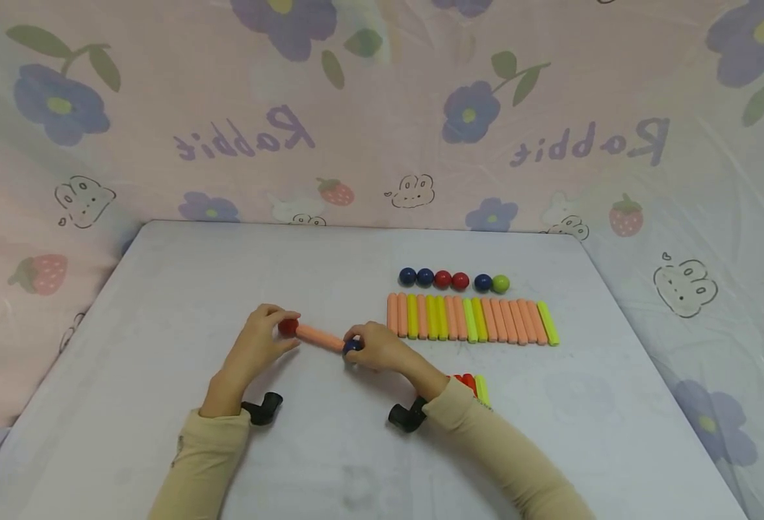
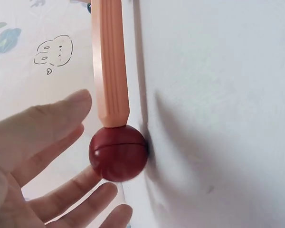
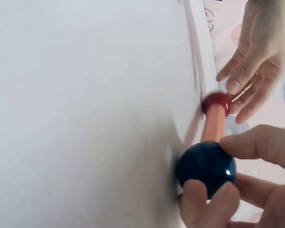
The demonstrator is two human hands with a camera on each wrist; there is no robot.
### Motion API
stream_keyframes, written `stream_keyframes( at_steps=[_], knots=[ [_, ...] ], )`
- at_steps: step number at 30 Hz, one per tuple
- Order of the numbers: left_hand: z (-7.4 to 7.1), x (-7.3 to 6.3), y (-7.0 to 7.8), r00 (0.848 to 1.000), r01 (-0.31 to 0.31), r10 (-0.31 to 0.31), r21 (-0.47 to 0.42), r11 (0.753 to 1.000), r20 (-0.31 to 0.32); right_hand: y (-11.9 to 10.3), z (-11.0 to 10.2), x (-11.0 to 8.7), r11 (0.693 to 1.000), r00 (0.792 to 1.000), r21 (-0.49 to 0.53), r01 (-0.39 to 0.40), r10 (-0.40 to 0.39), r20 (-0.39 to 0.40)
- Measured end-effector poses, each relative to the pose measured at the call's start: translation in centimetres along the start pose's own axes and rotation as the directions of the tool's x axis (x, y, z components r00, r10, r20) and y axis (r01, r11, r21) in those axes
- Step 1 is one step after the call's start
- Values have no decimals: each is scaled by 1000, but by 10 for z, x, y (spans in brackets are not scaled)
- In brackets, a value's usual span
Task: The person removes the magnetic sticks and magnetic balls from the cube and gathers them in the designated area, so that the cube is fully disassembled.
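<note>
An orange stick lies on the white table with a red ball joined to its left end and a dark blue ball at its right end. My right hand grips the blue ball, thumb and fingers curled round it. Beside the red ball is my left hand, its thumb lifted away and its fingers loosely spread. In the left wrist view the fingertips of that hand come right up to the red ball's edge without closing round it.
Behind the right hand, several orange, yellow and green sticks lie side by side. Farther back is a row of blue, red and green balls. Some red and yellow-green pieces show partly behind the right forearm. A patterned curtain surrounds the table.
</note>
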State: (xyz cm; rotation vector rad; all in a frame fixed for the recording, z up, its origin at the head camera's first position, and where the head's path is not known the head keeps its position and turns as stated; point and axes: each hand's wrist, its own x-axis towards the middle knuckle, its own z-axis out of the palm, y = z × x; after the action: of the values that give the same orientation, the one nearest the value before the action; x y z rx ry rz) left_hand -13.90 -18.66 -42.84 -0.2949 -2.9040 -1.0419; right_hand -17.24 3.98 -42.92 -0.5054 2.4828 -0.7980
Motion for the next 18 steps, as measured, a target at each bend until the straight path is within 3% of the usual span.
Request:
stream_keyframes(
  at_steps=[4,8,12,18],
  knots=[
    [4,1,-1,996,-25,24,14,1000,83,-1,-3,-2,1000,999,0,-14,14,31],
    [5,2,-1,987,15,-18,19,1000,161,-3,-1,-1,998,1000,-67,-12,13,14],
    [6,2,-2,984,38,-43,27,999,173,-5,4,2,992,999,-128,-3,-3,-45],
    [5,2,-2,983,45,-51,37,998,179,-4,6,6,993,994,-116,11,-23,-105]
  ],
)
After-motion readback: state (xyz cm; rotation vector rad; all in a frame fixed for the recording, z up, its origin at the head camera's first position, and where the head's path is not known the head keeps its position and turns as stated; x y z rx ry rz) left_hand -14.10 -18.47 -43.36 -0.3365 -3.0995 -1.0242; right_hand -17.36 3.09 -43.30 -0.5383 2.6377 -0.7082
